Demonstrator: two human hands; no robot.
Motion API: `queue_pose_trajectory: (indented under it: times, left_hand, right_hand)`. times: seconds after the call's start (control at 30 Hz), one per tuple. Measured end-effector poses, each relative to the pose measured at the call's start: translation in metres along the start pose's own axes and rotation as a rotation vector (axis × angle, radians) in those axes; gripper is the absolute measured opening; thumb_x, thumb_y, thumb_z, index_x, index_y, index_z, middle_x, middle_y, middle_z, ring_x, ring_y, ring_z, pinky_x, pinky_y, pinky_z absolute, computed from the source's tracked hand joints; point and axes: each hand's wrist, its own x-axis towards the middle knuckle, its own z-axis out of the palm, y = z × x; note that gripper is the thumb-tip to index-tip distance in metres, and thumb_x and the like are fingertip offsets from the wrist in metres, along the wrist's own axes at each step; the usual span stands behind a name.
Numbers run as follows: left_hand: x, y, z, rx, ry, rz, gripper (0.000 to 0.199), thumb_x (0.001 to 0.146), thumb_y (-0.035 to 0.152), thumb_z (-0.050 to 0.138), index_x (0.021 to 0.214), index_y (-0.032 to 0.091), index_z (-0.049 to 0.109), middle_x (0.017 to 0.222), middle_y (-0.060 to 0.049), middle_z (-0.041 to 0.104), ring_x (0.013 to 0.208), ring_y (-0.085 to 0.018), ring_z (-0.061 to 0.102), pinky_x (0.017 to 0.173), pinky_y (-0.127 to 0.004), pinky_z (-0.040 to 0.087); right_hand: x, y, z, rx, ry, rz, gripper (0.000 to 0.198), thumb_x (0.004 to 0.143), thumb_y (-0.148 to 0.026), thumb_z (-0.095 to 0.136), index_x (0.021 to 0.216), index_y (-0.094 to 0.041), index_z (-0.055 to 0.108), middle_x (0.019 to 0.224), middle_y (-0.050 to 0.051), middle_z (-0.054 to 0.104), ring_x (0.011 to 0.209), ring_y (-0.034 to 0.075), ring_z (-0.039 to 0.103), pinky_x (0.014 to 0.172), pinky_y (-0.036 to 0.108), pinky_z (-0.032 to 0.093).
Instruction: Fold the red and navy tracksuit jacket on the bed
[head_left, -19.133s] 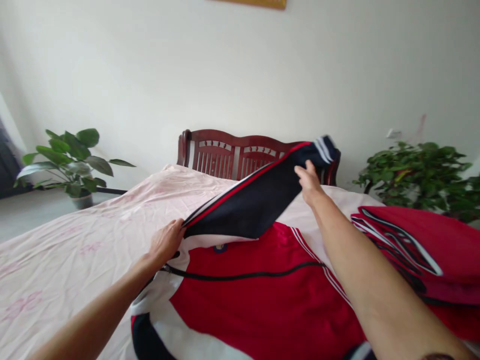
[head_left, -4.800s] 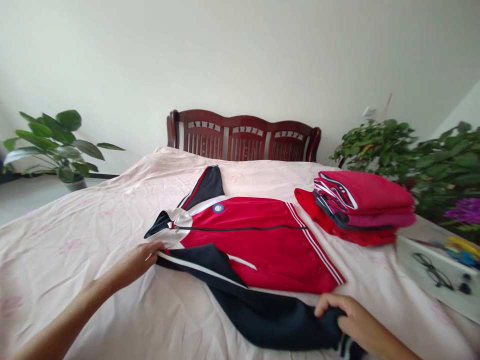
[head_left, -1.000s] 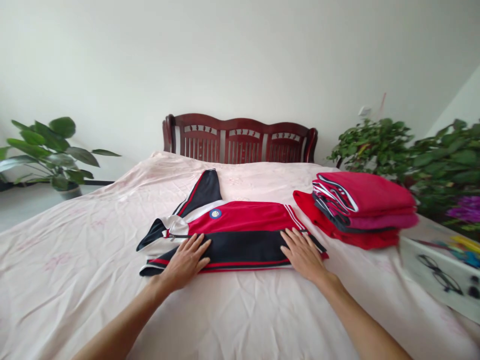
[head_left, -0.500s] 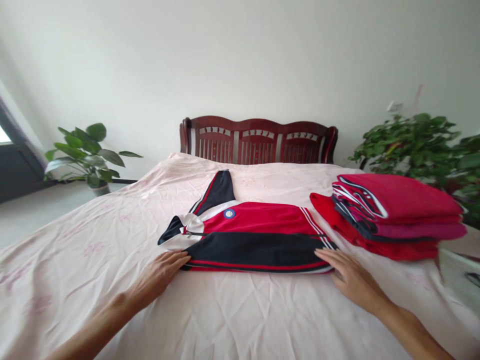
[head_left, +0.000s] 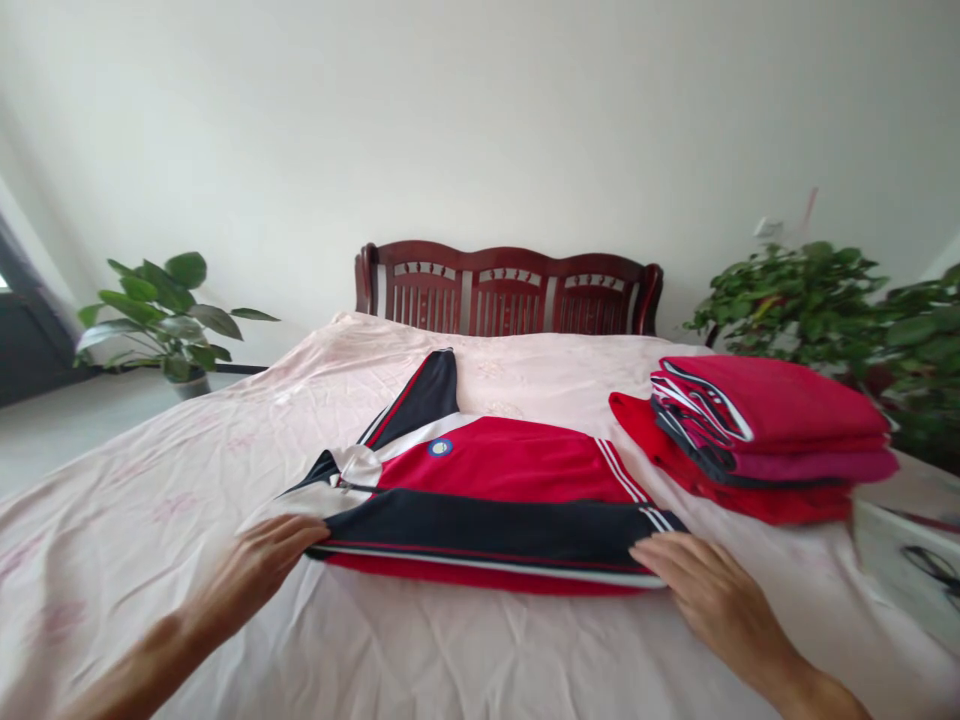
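As my left fingers (head_left: 306,530) and right fingers (head_left: 664,553) clamp the jacket (head_left: 517,460), its near sleeve (head_left: 487,525) is folded in. The eleven-o'clock sleeve (head_left: 429,395) isn't yet.

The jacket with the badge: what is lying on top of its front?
One dark sleeve lies over the near part of the jacket; what it covers cannot be seen.

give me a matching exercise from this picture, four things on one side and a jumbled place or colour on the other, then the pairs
1. badge
2. stack of clothes
3. left hand
4. right hand

A. by the striped cuff
B. blue and white
C. near the collar end
D. right of the jacket

Pairs: 1-B, 2-D, 3-C, 4-A
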Motion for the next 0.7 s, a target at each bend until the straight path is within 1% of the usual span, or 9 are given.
queue_pose_trajectory:
  times: [0.13,0.2,0.23,0.3,0.37,0.43,0.53,0.63,0.7]
  left_hand:
    - [-0.067,-0.015,0.003,0.007,-0.013,-0.020,0.044,0.084,0.021,0.051,0.116,0.046,0.069,0.111,0.005,0.076,0.095,-0.023,0.074,0.083,-0.033,0.062]
    - [-0.082,-0.015,0.002,0.009,-0.036,-0.023,0.057,0.075,0.017,0.053,0.120,0.048,0.066,0.117,0.006,0.074,0.103,-0.025,0.072,0.088,-0.038,0.061]
    - [-0.080,-0.010,0.000,-0.004,-0.066,-0.023,0.060,0.073,0.016,0.053,0.122,0.048,0.066,0.120,0.006,0.073,0.108,-0.026,0.071,0.092,-0.040,0.060]
    - [-0.054,0.009,-0.009,-0.065,-0.157,-0.036,0.054,0.076,0.019,0.054,0.122,0.046,0.067,0.125,0.006,0.071,0.115,-0.025,0.067,0.099,-0.039,0.056]
    - [-0.007,0.040,-0.013,-0.148,-0.210,-0.085,0.038,0.088,0.029,0.054,0.121,0.042,0.068,0.128,0.005,0.069,0.118,-0.022,0.066,0.104,-0.033,0.052]
    - [0.047,0.074,-0.006,-0.204,-0.224,-0.102,0.040,0.095,0.039,0.050,0.132,0.034,0.063,0.138,0.000,0.063,0.129,-0.023,0.058,0.113,-0.037,0.044]
    - [0.110,0.108,0.027,-0.183,-0.272,-0.090,0.050,0.100,0.043,0.038,0.145,0.023,0.050,0.150,-0.007,0.050,0.142,-0.026,0.042,0.118,-0.045,0.035]
    - [0.131,0.110,0.063,-0.061,-0.287,-0.143,0.054,0.098,0.048,0.043,0.146,0.023,0.048,0.156,-0.011,0.041,0.147,-0.032,0.032,0.118,-0.054,0.030]
    - [0.128,0.098,0.077,-0.019,-0.312,-0.169,0.055,0.098,0.051,0.042,0.148,0.027,0.045,0.158,-0.010,0.036,0.148,-0.033,0.030,0.118,-0.054,0.030]
  right_hand:
    - [-0.043,-0.029,-0.018,0.106,-0.121,-0.039,0.070,0.063,-0.003,0.049,0.123,-0.033,0.066,0.115,-0.004,0.073,0.102,0.019,0.068,0.088,0.031,0.054]
    - [-0.048,-0.033,-0.024,0.164,-0.201,0.024,0.075,0.060,-0.005,0.049,0.126,-0.036,0.064,0.121,-0.004,0.071,0.106,0.022,0.068,0.089,0.033,0.057]
    - [-0.044,-0.033,-0.027,0.192,-0.237,0.078,0.072,0.063,-0.006,0.050,0.127,-0.036,0.064,0.124,-0.004,0.070,0.110,0.023,0.068,0.092,0.036,0.057]
    - [-0.017,-0.034,-0.030,0.251,-0.303,0.211,0.057,0.078,-0.014,0.052,0.130,-0.036,0.063,0.130,-0.002,0.067,0.118,0.024,0.064,0.099,0.040,0.054]
    - [0.027,-0.040,-0.026,0.299,-0.354,0.314,0.048,0.092,-0.027,0.047,0.139,-0.031,0.057,0.140,0.002,0.060,0.128,0.024,0.057,0.107,0.043,0.049]
    - [0.076,-0.056,-0.011,0.330,-0.398,0.297,0.052,0.097,-0.036,0.041,0.147,-0.023,0.048,0.150,0.007,0.049,0.139,0.026,0.045,0.115,0.047,0.039]
    - [0.134,-0.084,0.024,0.315,-0.473,0.227,0.059,0.100,-0.043,0.037,0.153,-0.017,0.038,0.159,0.010,0.034,0.148,0.027,0.028,0.121,0.049,0.026]
    - [0.154,-0.094,0.062,0.289,-0.536,0.195,0.062,0.100,-0.049,0.036,0.154,-0.019,0.035,0.161,0.009,0.028,0.150,0.027,0.020,0.123,0.051,0.018]
    - [0.148,-0.081,0.080,0.269,-0.597,0.206,0.062,0.100,-0.050,0.034,0.154,-0.020,0.034,0.161,0.008,0.027,0.151,0.027,0.019,0.122,0.051,0.017]
